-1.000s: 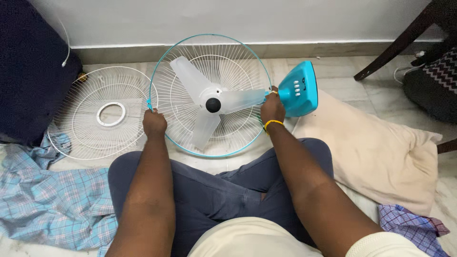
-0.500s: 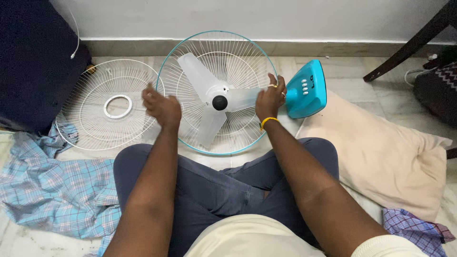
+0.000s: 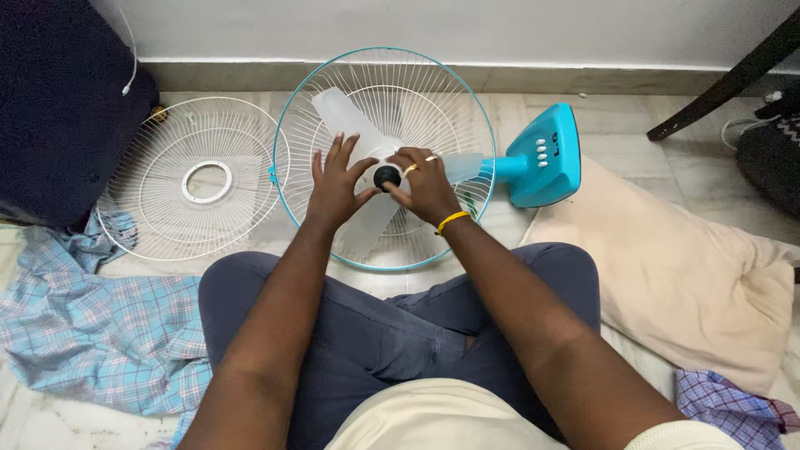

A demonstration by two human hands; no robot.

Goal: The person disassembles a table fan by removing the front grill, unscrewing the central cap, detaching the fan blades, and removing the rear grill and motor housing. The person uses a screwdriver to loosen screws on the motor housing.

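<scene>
— Where are your hands?

— Both are on the middle of the fan. My left hand [image 3: 335, 190] lies flat, fingers spread and open, on the translucent white blade [image 3: 354, 125] set, just beside the hub. My right hand [image 3: 427, 190] is curled, its thumb and fingertips pinched around the small black cap [image 3: 386, 176] at the centre of the blades.

— And the fan itself?

— It lies on its back on the pale floor [image 3: 633, 133] in front of my crossed legs. The blades sit inside the rear grille [image 3: 433, 83], a white wire bowl with a turquoise rim. Its turquoise base [image 3: 546, 158], with white buttons, sticks out to the right and touches a cream pillow [image 3: 692, 275].

— Anything else close by?

— The loose front grille [image 3: 196, 179], white wire with a ring in the middle, lies flat just left of the fan, touching its rim. A blue checked cloth [image 3: 100, 333] is crumpled beside my left knee, and a dark bag [image 3: 58, 108] stands against the wall.
</scene>
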